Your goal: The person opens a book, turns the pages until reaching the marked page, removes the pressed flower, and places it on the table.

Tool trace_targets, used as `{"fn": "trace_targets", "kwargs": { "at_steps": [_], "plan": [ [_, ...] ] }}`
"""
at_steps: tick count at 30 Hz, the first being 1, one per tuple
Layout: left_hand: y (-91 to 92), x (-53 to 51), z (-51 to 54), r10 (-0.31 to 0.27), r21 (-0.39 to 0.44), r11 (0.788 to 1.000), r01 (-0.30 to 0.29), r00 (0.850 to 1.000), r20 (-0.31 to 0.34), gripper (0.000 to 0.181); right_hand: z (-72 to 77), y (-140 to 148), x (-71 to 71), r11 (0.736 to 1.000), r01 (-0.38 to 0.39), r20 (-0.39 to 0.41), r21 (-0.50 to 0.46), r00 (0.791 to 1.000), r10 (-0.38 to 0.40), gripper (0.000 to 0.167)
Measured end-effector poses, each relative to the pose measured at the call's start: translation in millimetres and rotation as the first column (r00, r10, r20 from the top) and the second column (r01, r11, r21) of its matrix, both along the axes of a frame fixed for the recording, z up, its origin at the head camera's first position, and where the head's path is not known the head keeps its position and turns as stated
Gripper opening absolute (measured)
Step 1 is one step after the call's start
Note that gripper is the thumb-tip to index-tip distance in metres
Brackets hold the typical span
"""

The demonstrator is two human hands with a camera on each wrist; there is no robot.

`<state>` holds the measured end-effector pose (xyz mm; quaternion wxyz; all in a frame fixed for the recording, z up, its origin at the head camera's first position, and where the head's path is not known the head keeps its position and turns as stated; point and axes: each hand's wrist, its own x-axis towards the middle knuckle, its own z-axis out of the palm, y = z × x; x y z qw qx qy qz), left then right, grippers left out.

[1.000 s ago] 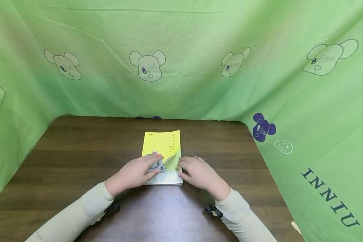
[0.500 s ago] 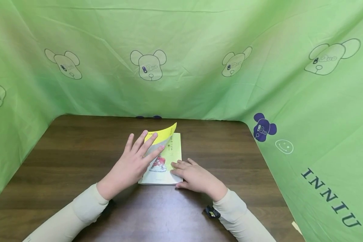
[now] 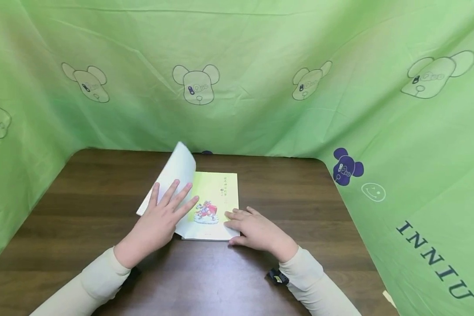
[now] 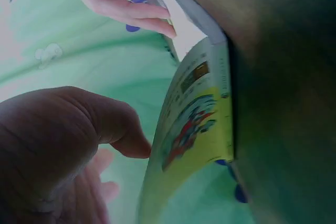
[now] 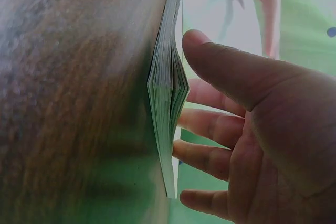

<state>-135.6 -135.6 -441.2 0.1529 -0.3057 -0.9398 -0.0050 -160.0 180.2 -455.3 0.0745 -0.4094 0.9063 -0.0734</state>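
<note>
A paperback book [image 3: 223,193] lies on the wooden table, its first page showing pale yellow with a small red and blue picture. The cover [image 3: 177,169] stands raised and tilted to the left, its white inner side facing up. Against that inner side my left hand [image 3: 152,226] rests with its fingers straight and spread. In the left wrist view the printed outer side of the cover [image 4: 191,124] bends near the thumb. My right hand [image 3: 258,228] rests its fingertips on the page's lower right edge. The right wrist view shows the page edges [image 5: 168,77] beside the thumb.
The brown wooden table [image 3: 229,281] extends around the book on all sides. A green curtain [image 3: 253,114] printed with bear heads hangs along the back and both sides. Dark bands sit at both wrists, the right wristband [image 3: 278,276] being plainer to see.
The yellow cover has lifted and swung over to the left, baring the page underneath. My left hand moved left with it. The right hand shifted slightly onto the page's edge.
</note>
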Motion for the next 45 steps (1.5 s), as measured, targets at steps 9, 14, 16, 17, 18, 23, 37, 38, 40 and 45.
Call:
{"fn": "trace_targets", "kwargs": {
  "at_steps": [9,14,16,17,18,23,37,38,40,45],
  "plan": [
    [-10.8,-2.0,-18.1,-0.003,0.029,1.0,-0.003,0.978,0.211,0.076,0.2,-0.8,0.5,1.0,0.005,-0.004,0.0,1.0,-0.005,0.055],
    [-13.3,-4.4,-21.5,0.05,0.03,0.998,-0.061,0.957,0.284,0.063,-1.1,-1.0,-0.5,1.0,0.002,-0.027,0.002,1.0,-0.002,0.053],
    [-13.3,-5.2,-20.7,0.064,0.046,0.996,-0.083,0.946,0.318,0.06,-1.6,-1.0,-1.2,1.0,0.002,-0.032,0.002,0.999,-0.002,0.052],
    [-13.4,-5.6,-20.6,0.07,0.054,0.994,-0.094,0.938,0.339,0.059,-1.6,-1.1,-1.3,1.0,0.002,-0.031,0.001,1.0,-0.002,0.051],
    [-13.4,-6.0,-20.7,0.076,0.064,0.992,-0.106,0.931,0.357,0.058,-1.6,-1.1,-1.4,1.0,0.001,-0.033,0.001,0.999,-0.001,0.05],
    [-11.4,-8.4,-22.6,0.102,0.088,0.985,-0.151,0.906,0.411,0.048,-0.5,-0.9,-1.7,1.0,-0.012,-0.048,0.018,0.999,0.013,0.046],
    [5.8,-8.3,-25.8,0.194,0.113,0.953,-0.283,0.849,0.491,0.076,3.2,1.6,-4.4,0.994,-0.099,-0.173,0.037,0.979,0.104,0.011],
    [7.7,-7.8,-25.9,0.204,0.11,0.95,-0.292,0.847,0.491,0.077,2.7,1.6,-4.8,0.995,-0.091,-0.174,0.026,0.98,0.095,0.009],
    [11.1,-6.8,-26.4,0.222,0.102,0.945,-0.311,0.838,0.498,0.083,1.5,1.2,-5.6,0.997,-0.078,-0.174,-0.006,0.982,0.075,0.009],
    [17.2,-5.2,-28.6,0.259,0.069,0.941,-0.332,0.836,0.484,0.104,-2.8,-0.1,-7.4,0.994,-0.056,-0.21,-0.094,0.977,0.035,0.013]
  ]
}}
